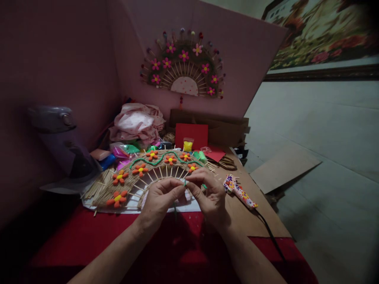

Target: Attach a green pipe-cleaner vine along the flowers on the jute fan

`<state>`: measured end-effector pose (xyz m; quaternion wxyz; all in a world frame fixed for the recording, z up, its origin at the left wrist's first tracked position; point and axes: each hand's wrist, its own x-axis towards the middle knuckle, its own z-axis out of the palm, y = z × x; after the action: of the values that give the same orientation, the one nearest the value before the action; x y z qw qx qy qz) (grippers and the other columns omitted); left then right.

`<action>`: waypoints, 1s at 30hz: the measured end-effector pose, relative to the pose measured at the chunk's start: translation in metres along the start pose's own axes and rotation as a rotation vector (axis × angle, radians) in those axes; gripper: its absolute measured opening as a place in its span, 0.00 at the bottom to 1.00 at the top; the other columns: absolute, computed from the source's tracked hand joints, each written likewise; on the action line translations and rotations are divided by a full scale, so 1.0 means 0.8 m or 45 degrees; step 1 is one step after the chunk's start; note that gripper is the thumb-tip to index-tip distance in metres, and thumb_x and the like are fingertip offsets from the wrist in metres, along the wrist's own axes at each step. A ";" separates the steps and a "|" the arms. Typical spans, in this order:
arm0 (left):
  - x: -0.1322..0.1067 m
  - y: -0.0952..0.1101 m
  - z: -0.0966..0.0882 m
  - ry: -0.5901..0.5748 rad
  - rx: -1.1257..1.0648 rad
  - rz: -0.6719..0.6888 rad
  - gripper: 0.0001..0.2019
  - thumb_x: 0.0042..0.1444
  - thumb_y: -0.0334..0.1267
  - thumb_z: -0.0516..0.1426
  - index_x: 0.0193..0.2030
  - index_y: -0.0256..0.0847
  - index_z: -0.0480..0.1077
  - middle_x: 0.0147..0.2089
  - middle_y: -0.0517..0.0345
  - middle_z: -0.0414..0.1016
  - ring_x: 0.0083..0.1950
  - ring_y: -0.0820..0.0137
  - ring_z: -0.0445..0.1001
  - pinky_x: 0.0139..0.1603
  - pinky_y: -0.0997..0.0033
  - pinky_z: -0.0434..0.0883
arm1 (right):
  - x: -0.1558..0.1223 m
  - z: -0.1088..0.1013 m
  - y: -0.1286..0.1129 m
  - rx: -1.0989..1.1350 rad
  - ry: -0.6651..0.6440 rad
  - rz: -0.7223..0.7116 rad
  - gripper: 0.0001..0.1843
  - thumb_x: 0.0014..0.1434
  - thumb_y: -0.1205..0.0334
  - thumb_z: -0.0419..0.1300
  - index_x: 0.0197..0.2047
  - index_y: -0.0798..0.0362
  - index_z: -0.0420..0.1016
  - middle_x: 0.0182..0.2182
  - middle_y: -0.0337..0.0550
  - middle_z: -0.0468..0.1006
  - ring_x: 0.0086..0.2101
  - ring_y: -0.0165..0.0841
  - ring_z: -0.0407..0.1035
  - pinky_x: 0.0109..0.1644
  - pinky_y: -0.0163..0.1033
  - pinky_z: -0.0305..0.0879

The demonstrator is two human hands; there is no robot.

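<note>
The fingers of the left hand point(160, 199) and the right hand point(207, 195) meet and pinch a green bit point(185, 182) between their tips, just over the near straight edge of the stick fan point(130, 177). Right of the fan lies a flowered glue gun point(239, 192). Past it, bare bench point(260, 221) runs to its edge.

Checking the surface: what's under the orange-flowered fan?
A white backing shows under its edge, on red cloth. The left hand and right hand, pinching a green piece, hide the middle.
</note>
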<state>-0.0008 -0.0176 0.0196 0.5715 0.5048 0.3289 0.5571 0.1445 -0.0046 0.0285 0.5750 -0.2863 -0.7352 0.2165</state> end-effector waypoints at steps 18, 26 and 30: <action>-0.002 0.001 0.003 0.057 -0.056 0.013 0.05 0.50 0.37 0.61 0.30 0.37 0.74 0.21 0.62 0.73 0.24 0.77 0.70 0.30 0.77 0.68 | 0.002 -0.002 0.003 0.130 -0.020 0.129 0.02 0.56 0.63 0.62 0.35 0.50 0.74 0.31 0.39 0.70 0.33 0.31 0.65 0.34 0.37 0.62; -0.001 -0.003 0.001 0.036 -0.047 0.043 0.05 0.52 0.36 0.60 0.29 0.37 0.73 0.22 0.62 0.72 0.25 0.77 0.70 0.31 0.76 0.69 | 0.004 -0.001 0.004 0.117 -0.067 0.007 0.03 0.55 0.68 0.62 0.34 0.51 0.74 0.30 0.37 0.69 0.31 0.29 0.64 0.33 0.36 0.60; 0.000 -0.005 -0.001 0.017 -0.041 0.053 0.05 0.53 0.37 0.60 0.30 0.38 0.73 0.22 0.62 0.73 0.26 0.76 0.70 0.32 0.75 0.69 | 0.004 -0.001 0.004 0.103 -0.091 0.001 0.03 0.56 0.69 0.60 0.32 0.52 0.72 0.28 0.37 0.68 0.31 0.29 0.63 0.34 0.36 0.60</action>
<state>-0.0001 -0.0169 0.0158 0.5657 0.4984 0.3131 0.5775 0.1450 0.0001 0.0287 0.5593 -0.2552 -0.7458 0.2566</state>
